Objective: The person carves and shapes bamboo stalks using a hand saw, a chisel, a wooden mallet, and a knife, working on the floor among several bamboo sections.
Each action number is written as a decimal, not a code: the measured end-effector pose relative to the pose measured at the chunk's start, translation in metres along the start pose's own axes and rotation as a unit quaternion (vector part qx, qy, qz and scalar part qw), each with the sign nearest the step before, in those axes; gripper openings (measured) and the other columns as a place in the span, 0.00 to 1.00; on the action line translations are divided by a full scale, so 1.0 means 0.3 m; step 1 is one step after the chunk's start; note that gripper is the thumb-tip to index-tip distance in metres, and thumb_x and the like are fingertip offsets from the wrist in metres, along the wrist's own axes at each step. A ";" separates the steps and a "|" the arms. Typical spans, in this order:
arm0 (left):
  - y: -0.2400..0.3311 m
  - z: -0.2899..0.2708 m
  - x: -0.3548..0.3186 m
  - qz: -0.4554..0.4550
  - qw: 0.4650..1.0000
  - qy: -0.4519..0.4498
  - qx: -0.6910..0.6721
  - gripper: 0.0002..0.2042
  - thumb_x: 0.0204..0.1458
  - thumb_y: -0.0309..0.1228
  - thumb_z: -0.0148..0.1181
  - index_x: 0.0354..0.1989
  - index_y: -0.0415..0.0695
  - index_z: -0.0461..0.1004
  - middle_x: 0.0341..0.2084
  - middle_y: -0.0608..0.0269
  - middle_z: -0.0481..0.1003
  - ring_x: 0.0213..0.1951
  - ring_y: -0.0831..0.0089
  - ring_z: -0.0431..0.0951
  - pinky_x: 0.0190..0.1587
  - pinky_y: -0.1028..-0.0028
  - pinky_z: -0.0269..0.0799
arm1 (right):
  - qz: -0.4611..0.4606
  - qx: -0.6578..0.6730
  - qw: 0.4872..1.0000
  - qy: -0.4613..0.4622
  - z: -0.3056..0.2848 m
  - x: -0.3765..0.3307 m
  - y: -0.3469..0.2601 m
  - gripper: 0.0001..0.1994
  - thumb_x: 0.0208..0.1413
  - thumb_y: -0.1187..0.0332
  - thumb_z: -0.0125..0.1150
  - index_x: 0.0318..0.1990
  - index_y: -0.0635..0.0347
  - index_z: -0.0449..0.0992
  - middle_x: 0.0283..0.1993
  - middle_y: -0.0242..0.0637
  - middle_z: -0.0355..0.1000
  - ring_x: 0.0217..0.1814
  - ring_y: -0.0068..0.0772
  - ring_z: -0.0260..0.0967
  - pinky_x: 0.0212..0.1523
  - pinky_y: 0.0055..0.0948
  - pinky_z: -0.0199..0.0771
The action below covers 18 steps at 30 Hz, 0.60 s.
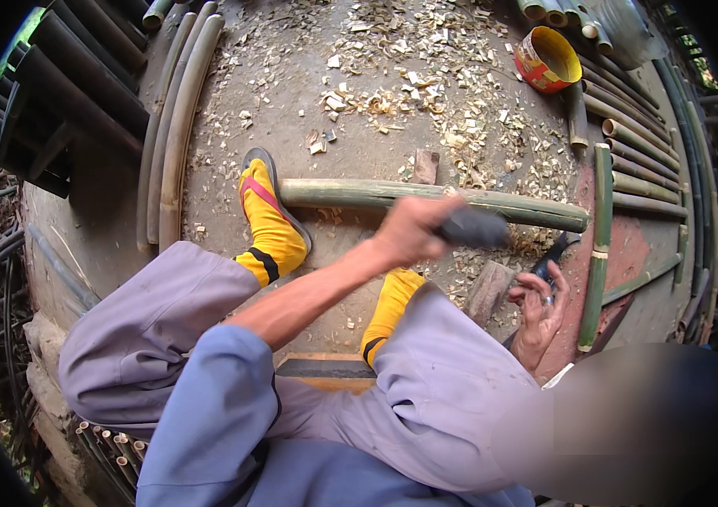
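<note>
Bamboo pole [342, 193], cracked lengthwise, likely being split; next stroke needs steadiness.
Left hand [416, 228] grips blurred dark tool [475, 229]; right hand [535, 319] half-curled, cannot tell if holding anything.

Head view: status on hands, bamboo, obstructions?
Left hand gripping dark blurred object. Right hand by dark item, grip unclear. Bamboo pole crosswise, left end at sandalled foot. Left hand hides part of it; pale chips scattered around.
</note>
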<state>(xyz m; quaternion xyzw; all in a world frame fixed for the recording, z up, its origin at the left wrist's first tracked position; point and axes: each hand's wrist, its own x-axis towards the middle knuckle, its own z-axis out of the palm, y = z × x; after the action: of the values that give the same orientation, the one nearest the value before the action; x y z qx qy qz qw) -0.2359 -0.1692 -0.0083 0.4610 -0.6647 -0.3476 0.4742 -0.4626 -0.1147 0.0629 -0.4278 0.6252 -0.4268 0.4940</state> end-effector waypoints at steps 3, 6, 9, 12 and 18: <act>-0.010 -0.189 0.018 -0.105 0.975 0.195 0.019 0.10 0.44 0.27 0.63 0.36 0.44 0.72 0.21 0.64 0.74 0.22 0.78 0.74 0.25 0.76 0.70 | 0.034 -0.218 0.974 0.053 -0.120 -0.041 0.226 0.31 0.49 0.68 0.62 0.60 0.62 0.57 0.51 0.48 0.64 0.52 0.41 0.65 0.54 0.35 0.64; -0.107 -0.260 -0.004 -0.184 0.929 0.283 -0.152 0.10 0.44 0.26 0.67 0.32 0.40 0.72 0.19 0.69 0.72 0.21 0.82 0.71 0.23 0.81 0.68 | 0.039 -0.411 0.911 0.012 -0.130 -0.128 0.382 0.38 0.45 0.69 0.64 0.64 0.61 0.50 0.59 0.57 0.57 0.61 0.54 0.57 0.61 0.42 0.57; -0.129 -0.252 -0.007 -0.173 0.931 0.295 -0.129 0.09 0.43 0.25 0.68 0.30 0.40 0.72 0.18 0.71 0.70 0.18 0.84 0.68 0.22 0.83 0.65 | 0.107 -0.331 0.937 0.029 -0.072 -0.202 0.490 0.47 0.40 0.69 0.67 0.67 0.59 0.42 0.64 0.62 0.50 0.65 0.60 0.50 0.64 0.44 0.52; -0.155 -0.242 -0.021 -0.167 0.944 0.268 -0.097 0.08 0.43 0.24 0.68 0.27 0.41 0.72 0.18 0.72 0.70 0.19 0.85 0.68 0.23 0.83 0.63 | 0.117 -0.346 0.929 0.056 -0.038 -0.222 0.514 0.53 0.35 0.68 0.69 0.68 0.55 0.37 0.65 0.61 0.49 0.66 0.60 0.50 0.64 0.44 0.53; -0.156 -0.248 -0.036 -0.183 0.951 0.228 -0.097 0.08 0.43 0.24 0.67 0.24 0.43 0.71 0.17 0.74 0.69 0.21 0.85 0.67 0.24 0.82 0.62 | 0.172 -0.324 0.928 0.062 -0.016 -0.210 0.480 0.55 0.33 0.69 0.68 0.69 0.52 0.37 0.66 0.60 0.49 0.65 0.60 0.51 0.62 0.44 0.55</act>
<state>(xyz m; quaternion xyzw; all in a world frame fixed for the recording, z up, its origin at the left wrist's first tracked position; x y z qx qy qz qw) -0.1505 -0.1766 -0.0306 0.5933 -0.4063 -0.3768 0.5839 -0.4744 -0.0152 -0.0581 -0.4228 0.8230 -0.1354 0.3543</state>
